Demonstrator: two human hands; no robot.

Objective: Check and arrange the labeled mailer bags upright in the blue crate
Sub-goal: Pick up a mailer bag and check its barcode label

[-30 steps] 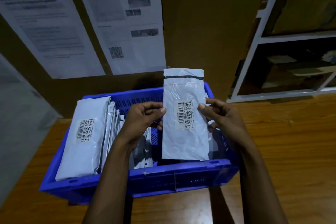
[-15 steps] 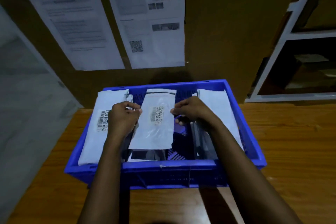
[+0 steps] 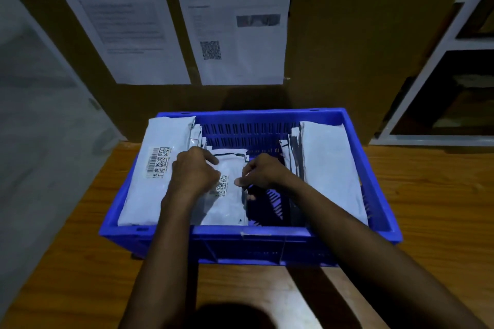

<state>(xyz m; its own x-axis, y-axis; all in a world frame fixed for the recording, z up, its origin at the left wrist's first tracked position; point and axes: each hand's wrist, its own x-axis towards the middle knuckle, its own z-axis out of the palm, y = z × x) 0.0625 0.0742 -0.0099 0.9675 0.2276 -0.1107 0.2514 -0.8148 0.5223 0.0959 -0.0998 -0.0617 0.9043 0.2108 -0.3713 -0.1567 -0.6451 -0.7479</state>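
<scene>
Mailer bag [image 3: 227, 208] sits mid blue crate [image 3: 267, 234], between the left stack [image 3: 144, 195] and right stack [image 3: 331, 168]. Left hand [image 3: 193, 175] curls over its left edge, right hand [image 3: 263, 172] pinches the right edge. Looks light, floppy, slick poly, so I'd hold both side edges up high.

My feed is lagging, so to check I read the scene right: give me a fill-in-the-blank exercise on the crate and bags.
1. The left hand and right hand both grip one mailer bag inside the ___ crate.
2. The crate stands on a ___ table.
3. The bag stack showing a barcode label sits at the crate's ___ side.
Missing: blue; wooden; left.
</scene>
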